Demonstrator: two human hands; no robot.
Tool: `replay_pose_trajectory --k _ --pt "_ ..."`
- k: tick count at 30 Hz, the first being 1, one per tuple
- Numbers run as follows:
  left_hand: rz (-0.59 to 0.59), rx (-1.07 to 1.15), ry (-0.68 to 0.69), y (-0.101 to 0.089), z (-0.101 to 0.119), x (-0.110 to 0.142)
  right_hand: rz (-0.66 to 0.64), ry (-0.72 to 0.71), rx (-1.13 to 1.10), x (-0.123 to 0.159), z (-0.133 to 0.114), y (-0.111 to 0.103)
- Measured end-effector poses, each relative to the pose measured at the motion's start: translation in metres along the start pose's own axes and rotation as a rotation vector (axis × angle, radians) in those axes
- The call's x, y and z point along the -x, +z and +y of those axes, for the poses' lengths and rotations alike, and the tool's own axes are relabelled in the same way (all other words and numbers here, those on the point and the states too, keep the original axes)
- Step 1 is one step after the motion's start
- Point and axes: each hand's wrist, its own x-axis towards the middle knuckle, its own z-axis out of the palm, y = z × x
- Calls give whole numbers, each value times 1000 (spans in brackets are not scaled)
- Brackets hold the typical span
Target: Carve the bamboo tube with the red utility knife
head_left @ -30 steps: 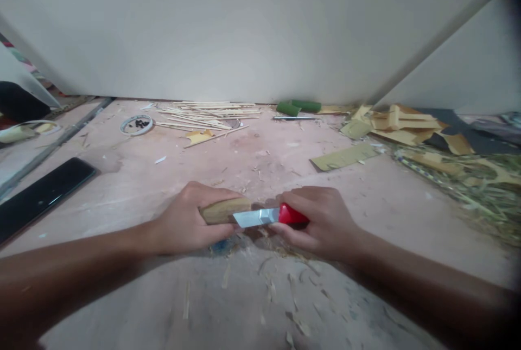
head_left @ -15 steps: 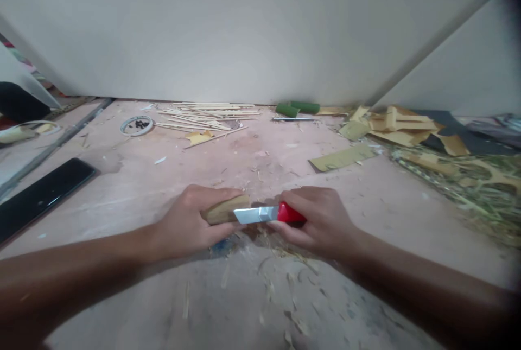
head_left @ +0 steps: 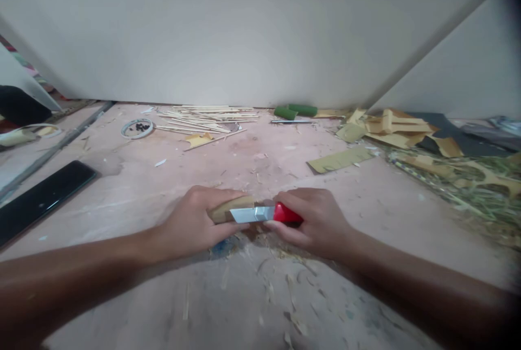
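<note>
My left hand [head_left: 195, 217] is closed around a tan, flat-looking piece of cardboard or bamboo [head_left: 230, 209]; its far part is hidden by my fingers. In my right hand [head_left: 317, 214] is a utility knife [head_left: 287, 212] with a red handle and a short silver blade pointing left. The blade lies across the near right part of the tan piece, and I cannot tell whether it cuts in. Pale shavings [head_left: 297, 320] are scattered below my hands.
A black phone [head_left: 49, 201] lies at left. Toward the wall are a round lid [head_left: 137, 129] with dark bits, thin sticks [head_left: 207, 119], green tubes [head_left: 299, 110] and a pen-like rod [head_left: 291, 122]. At right are a tan strip [head_left: 342, 160], folded paper pieces [head_left: 396, 125] and dry grass-like scraps [head_left: 480, 187].
The knife and my right hand have shifted slightly left, and the tan piece slightly right, so the blade overlaps it a little more. Both hands keep their holds.
</note>
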Motion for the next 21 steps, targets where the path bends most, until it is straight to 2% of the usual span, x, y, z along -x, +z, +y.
replay_pose_trajectory --k 5,8,15,21 --pt "87 38 -48 -2 -4 3 31 40 -2 1 1 -2" --pt "89 34 -44 -3 -5 4 34 31 0 1 1 -2" --pt "-19 -6 3 -4 -8 1 17 -9 19 2 0 -1" --pt "-104 20 -33 -3 -7 -2 -28 -51 57 2 1 1"
